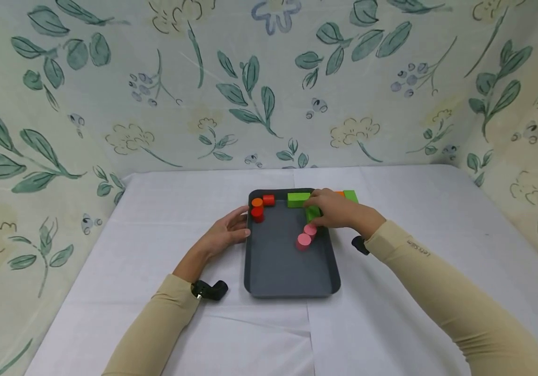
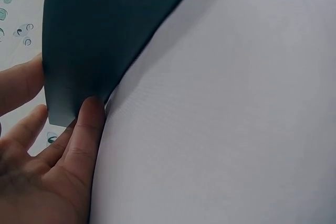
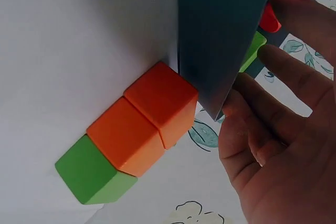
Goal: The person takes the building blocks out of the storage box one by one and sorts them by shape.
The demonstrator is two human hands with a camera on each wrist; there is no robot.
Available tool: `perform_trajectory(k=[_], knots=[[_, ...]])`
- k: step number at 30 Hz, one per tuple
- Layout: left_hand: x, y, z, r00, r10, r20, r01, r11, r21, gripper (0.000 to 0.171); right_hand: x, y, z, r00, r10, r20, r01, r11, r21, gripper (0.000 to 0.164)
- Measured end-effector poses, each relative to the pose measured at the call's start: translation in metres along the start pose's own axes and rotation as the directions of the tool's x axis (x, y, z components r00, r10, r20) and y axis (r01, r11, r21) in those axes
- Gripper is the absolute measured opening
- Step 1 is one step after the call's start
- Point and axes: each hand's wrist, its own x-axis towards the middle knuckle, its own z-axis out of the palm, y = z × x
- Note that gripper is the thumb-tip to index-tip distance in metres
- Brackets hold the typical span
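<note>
A dark grey tray (image 1: 292, 271) lies on the white cloth. My left hand (image 1: 225, 233) rests against its left side, fingers touching the outer wall (image 2: 79, 35). Reaching over the right rim, my right hand (image 1: 336, 209) pinches a green block (image 1: 312, 213) between thumb and fingers near the far right corner. Another green block (image 1: 298, 200) lies along the far wall. Two pink cylinders (image 1: 303, 241) stand just nearer than the right thumb. In the far left corner are an orange cylinder (image 1: 256, 202), a red cylinder (image 1: 257, 214) and a red block (image 1: 269, 200).
Outside the tray's right wall, a red-orange cube (image 3: 163, 98), an orange cube (image 3: 126, 135) and a green cube (image 3: 89, 171) stand in a row. The right hand partly hides them in the head view. Leaf-patterned cloth (image 1: 292, 130) hangs behind the table.
</note>
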Motion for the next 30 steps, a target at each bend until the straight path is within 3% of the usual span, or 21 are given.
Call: perform_trajectory(k=[4, 11, 16, 30], knots=[[0.001, -0.002, -0.001, 0.999, 0.019, 0.029, -0.019, 1.000, -0.003, 0.073, 0.003, 0.002, 0.001, 1.000, 0.030, 0.010, -0.029, 0.999, -0.015, 0.043], [0.000, -0.001, -0.002, 0.999, 0.031, 0.022, -0.031, 0.999, 0.009, 0.073, 0.007, -0.002, 0.005, 0.997, 0.080, 0.006, -0.080, 0.994, -0.081, 0.048], [0.000, -0.001, -0.002, 1.000, 0.020, 0.014, -0.020, 1.000, 0.012, 0.073, 0.009, -0.006, 0.007, 0.998, 0.066, -0.020, -0.068, 0.992, -0.107, 0.052], [0.000, -0.001, -0.003, 1.000, 0.018, 0.016, -0.018, 1.000, 0.013, 0.074, 0.009, -0.007, 0.005, 0.996, 0.089, 0.022, -0.087, 0.994, -0.061, 0.052]])
